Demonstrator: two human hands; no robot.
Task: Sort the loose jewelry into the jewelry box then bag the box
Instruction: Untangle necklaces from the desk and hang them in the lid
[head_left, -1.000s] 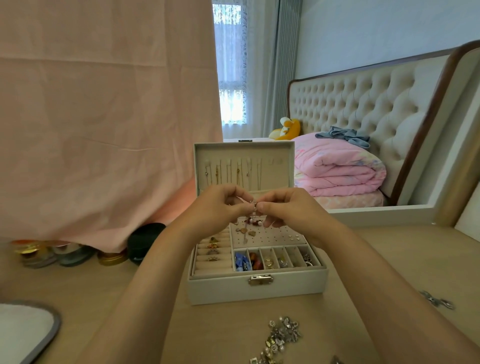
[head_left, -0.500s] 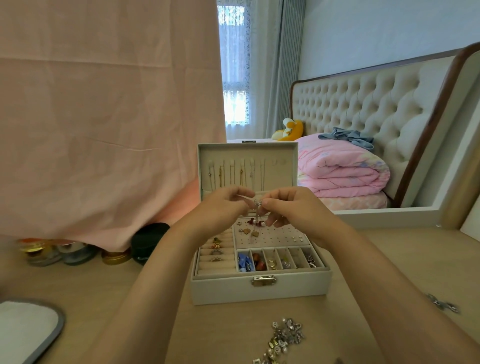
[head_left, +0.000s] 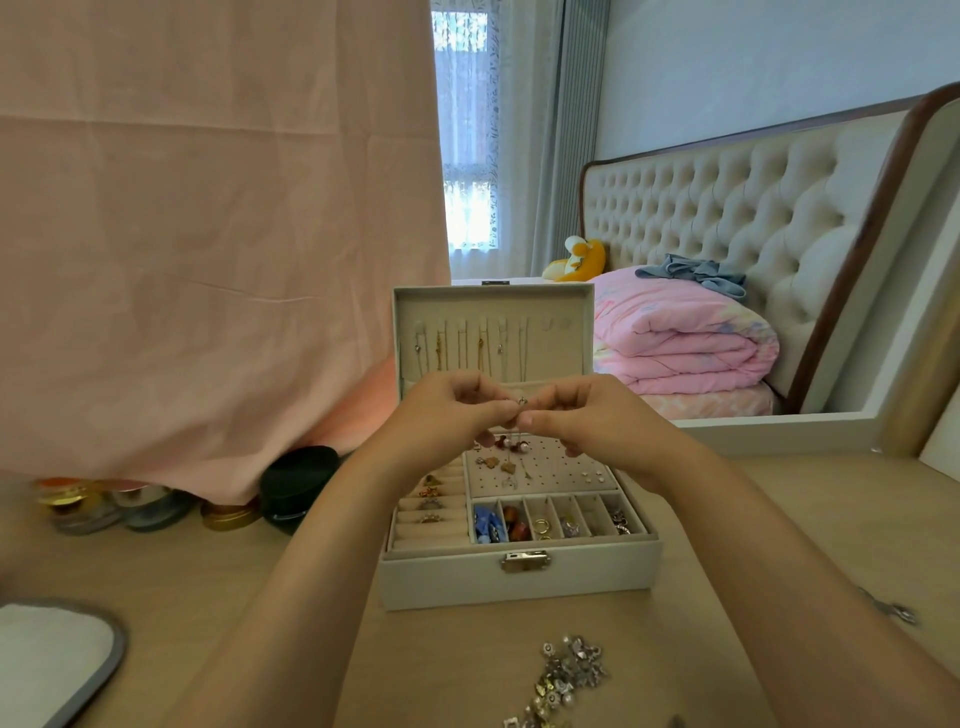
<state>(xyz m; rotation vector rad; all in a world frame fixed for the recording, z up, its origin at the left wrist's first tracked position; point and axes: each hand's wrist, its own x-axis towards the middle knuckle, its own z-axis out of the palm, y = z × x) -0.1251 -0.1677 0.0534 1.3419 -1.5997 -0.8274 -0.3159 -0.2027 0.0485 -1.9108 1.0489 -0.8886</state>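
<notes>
A white jewelry box (head_left: 519, 577) stands open on the wooden desk, its lid upright with several thin necklaces hanging inside. Its tray holds rings at the left, earrings on a perforated pad, and small compartments with beads and hoops. Above the tray, my left hand (head_left: 452, 415) and my right hand (head_left: 587, 421) meet fingertip to fingertip and pinch a small silver earring (head_left: 522, 400) between them. A pile of loose silver jewelry (head_left: 563, 680) lies on the desk in front of the box.
A pink cloth (head_left: 208, 234) hangs at the left, with a black jar (head_left: 296, 480) and several small tins (head_left: 93, 506) under its hem. A grey-rimmed mirror (head_left: 47, 665) lies at the lower left. A small silver piece (head_left: 891, 610) lies at the right.
Both hands have lifted slightly over the box while staying together on the earring; the view shifted a little.
</notes>
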